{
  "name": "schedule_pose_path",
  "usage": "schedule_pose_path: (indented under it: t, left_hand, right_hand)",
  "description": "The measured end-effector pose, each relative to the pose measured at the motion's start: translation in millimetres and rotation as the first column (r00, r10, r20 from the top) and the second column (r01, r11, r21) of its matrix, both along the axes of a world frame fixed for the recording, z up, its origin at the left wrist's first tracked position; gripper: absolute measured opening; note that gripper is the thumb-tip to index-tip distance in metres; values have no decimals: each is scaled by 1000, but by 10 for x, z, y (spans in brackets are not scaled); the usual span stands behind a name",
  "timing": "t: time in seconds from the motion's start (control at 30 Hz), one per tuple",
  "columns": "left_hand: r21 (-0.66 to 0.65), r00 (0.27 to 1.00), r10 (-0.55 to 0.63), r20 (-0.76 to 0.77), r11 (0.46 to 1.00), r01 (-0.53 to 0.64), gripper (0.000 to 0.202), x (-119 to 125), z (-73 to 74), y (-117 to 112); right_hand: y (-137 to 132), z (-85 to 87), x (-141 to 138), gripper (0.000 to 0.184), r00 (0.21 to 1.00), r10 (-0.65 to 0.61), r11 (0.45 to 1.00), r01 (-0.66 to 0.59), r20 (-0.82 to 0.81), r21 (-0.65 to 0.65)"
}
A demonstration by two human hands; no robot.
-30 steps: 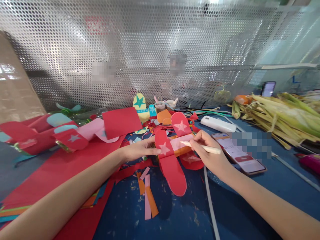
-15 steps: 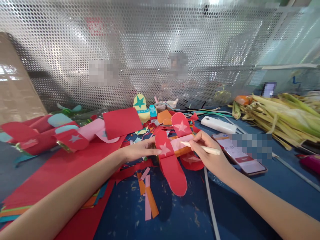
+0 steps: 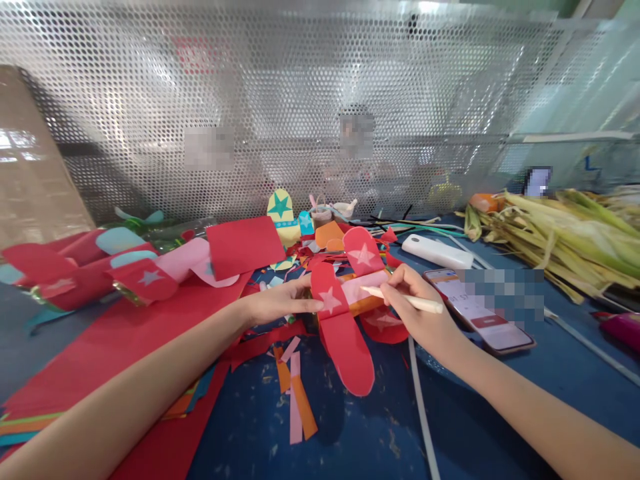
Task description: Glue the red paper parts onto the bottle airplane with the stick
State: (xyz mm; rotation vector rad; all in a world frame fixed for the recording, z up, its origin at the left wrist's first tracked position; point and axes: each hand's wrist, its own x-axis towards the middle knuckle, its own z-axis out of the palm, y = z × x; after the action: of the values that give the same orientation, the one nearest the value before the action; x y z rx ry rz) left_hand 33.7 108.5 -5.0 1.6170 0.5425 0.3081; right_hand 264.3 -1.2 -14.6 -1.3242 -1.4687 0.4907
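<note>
A red paper plane [image 3: 346, 353] with pale star stickers and a pink band stands in front of me on the blue table. My left hand [image 3: 280, 300] grips its left end, thumb by the star and the other fingers partly hidden behind. In my right hand [image 3: 417, 307] is a cream-coloured pen [image 3: 425, 305], held in a writing grip. The pen's tip meets or hovers just over the pink band [image 3: 356, 291]; I cannot tell which. Orange paper shows beneath the band.
Red paper sheets [image 3: 150, 340] and finished-looking paper pieces [image 3: 150, 277] lie left. Pink and orange strips [image 3: 296, 400] are in front. To the right are a phone [image 3: 480, 310], a white device [image 3: 436, 251] and corn husks [image 3: 560, 233]. A perforated metal panel [image 3: 300, 87] stands behind.
Both hands keep their holds on the plane and the pen. The pen tip shows only a very slight shift along the pink band.
</note>
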Motion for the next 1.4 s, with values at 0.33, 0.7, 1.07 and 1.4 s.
schedule_pose_path:
  t: [0.33,0.7,1.07,1.4]
  left_hand:
    - [3,1000,3,-9,1000,-3,55,-14,-16,10]
    - [-7,1000,1,-11,1000,-1,58,-7,-10,10]
    - [23,998,3,-67,1000,-2,60,8,85,-44]
    - [38,994,37,-107,999,-33,66,2,73,-28]
  right_hand:
    - [-16,52,-19,23,1000,-12,1000,12,8,-25]
    - [-15,27,-12,23,1000,-2,999,3,5,-32]
    - [-2,3,-10,23,1000,19,1000,-19,-19,-21]
    - [-12,5,6,22,1000,17,1000,-17,9,-10]
